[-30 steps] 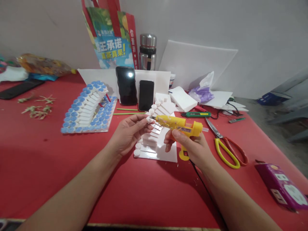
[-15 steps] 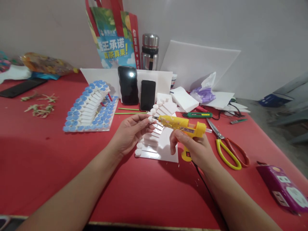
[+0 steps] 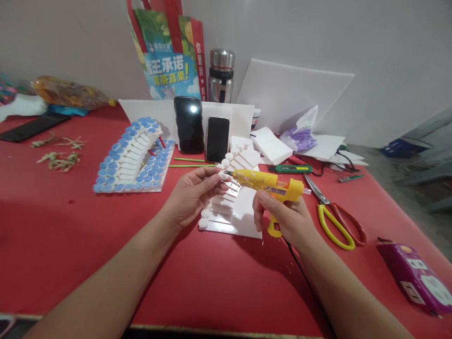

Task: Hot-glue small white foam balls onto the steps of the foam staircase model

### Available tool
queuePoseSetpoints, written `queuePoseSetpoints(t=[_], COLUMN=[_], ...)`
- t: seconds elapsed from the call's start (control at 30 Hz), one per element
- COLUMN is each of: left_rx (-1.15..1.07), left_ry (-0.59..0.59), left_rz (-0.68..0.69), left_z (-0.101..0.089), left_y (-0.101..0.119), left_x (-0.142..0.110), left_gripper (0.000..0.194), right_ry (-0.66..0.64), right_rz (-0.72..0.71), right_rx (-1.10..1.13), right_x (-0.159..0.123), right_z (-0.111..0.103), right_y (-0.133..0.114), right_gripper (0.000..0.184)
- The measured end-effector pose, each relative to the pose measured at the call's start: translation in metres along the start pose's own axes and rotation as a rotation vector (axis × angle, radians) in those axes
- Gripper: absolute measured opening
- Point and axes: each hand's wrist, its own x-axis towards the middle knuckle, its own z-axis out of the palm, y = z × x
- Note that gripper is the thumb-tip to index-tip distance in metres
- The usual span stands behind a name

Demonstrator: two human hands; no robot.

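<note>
My left hand (image 3: 197, 190) pinches a small round white piece (image 3: 222, 175) between thumb and fingers. Wrapped round the handle of a yellow glue gun (image 3: 259, 180) is my right hand (image 3: 280, 212); the gun's metal nozzle meets the white piece or sits right beside it. Under both hands lies a white board (image 3: 247, 221) carrying a row of white step-like strips, with several round white pieces along their left side. Parts of this board are hidden by the hands and the gun. A clear glue stick pokes from the gun's back end.
To the left stands a model with blue round pieces and white steps (image 3: 132, 155). Two phones (image 3: 188, 125) lean at the back near a steel flask (image 3: 221, 75) and a bag (image 3: 169, 52). Rightward lie scissors (image 3: 335, 221), a green cutter (image 3: 291, 168) and a purple power socket box (image 3: 413, 273).
My right hand's fingers have curled in closer to the glue gun's handle. The white piece and the nozzle stay almost in the same place.
</note>
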Motion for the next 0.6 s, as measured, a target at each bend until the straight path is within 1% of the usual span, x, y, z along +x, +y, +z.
queuePoseSetpoints(t=[0.13,0.33,0.47,0.6], left_rx=[0.001,-0.012,-0.024,-0.031], left_ry=[-0.010,0.011,0.023,0.044], left_rz=[0.005,-0.010,-0.019,-0.012], left_z=[0.0000,-0.0010,-0.0006,0.0009], left_y=[0.0004,0.0010,0.0027,0.0033], left_x=[-0.0004,-0.0009,-0.0018,-0.0015], left_gripper=[0.031,0.032,0.033,0.029], right_ry=[0.016,0.031,0.020,0.010], right_rz=[0.028,0.037,0.014,0.012], right_rx=[0.014,-0.094,-0.104,-0.119], right_x=[0.0001,0.0004,0.0005,0.0001], right_z=[0.0002,-0.0008,-0.0011,-0.0008], right_y=[0.0004,-0.0008,-0.0023,-0.0035], right_gripper=[0.042,0.047,0.044,0.043])
